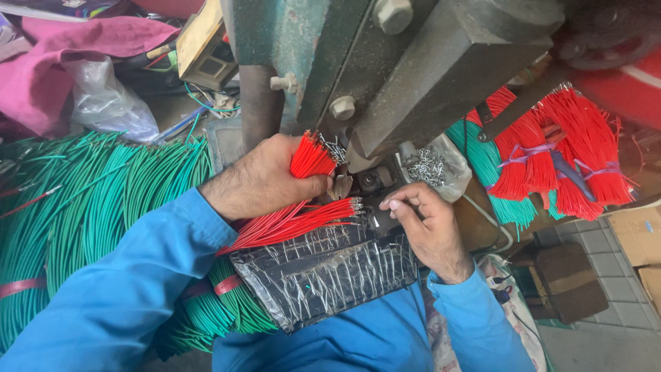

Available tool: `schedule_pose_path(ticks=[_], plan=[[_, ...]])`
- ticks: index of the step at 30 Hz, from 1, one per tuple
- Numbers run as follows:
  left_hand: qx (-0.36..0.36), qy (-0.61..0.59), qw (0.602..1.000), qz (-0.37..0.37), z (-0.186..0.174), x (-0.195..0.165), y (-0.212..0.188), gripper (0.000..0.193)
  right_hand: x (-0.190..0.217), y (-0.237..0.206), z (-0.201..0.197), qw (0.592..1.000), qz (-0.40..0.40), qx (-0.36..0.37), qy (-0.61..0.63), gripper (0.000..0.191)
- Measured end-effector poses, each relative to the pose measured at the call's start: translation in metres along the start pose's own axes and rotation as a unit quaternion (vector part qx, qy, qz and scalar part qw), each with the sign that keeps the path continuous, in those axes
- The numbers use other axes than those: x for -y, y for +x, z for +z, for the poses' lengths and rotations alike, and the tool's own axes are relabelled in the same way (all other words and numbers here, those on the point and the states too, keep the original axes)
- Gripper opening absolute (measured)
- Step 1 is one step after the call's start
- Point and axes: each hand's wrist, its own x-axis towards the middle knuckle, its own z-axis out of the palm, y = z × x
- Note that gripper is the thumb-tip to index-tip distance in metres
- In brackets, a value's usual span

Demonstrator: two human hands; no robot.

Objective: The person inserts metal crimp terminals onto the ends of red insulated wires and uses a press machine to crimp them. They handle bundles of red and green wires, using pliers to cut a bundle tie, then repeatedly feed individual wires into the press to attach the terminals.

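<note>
Cluttered workshop setting, seen from above.

- Green press machine (310, 41): upper centre, grey block angled down toward the work point.
- Black taped pad (323, 272): directly below the work point, wrapped in clear tape, resting over the lap.
- Green wires (89, 200): large bundle spread across the left side, bound with a pink band at the lower left; passes under the black taped pad.
- Pink cloth (62, 62) and clear plastic bag (110, 103): upper left, behind the green wires.
- Tied red wire bundles (558, 145): right of the machine, bound with purple ties, lying over a teal bundle.
- Small bag of metal terminals (430, 165): just right of the work point.
- Cardboard box (637, 234) and grey tiled floor (606, 337): lower right.

Hands, both in blue sleeves:

- Left hand (265, 176): clamped around a bunch of red wires (296, 220). Upper ends fan out above the thumb with metal tips showing, close to the machine; lower lengths run down-left across the top edge of the black taped pad.
- Right hand (427, 227): at the work point, just right of the red wire tips, fingers curled with thumb and forefinger drawn together. Whether anything is pinched between them cannot be told.
- Spacing: hands near each other, not touching.
</note>
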Motion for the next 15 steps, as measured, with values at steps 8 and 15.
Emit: schedule_pose_path(ticks=[8,15], plan=[[0.023,-0.054,0.998,-0.037,0.000,-0.006,0.000,0.018,-0.019,0.007,0.009,0.999,0.015,-0.045,0.015,0.013],[0.022,-0.066,0.997,-0.039,0.001,-0.002,0.001,0.014,0.005,0.022,0.009,0.997,0.012,-0.057,0.057,0.014]])
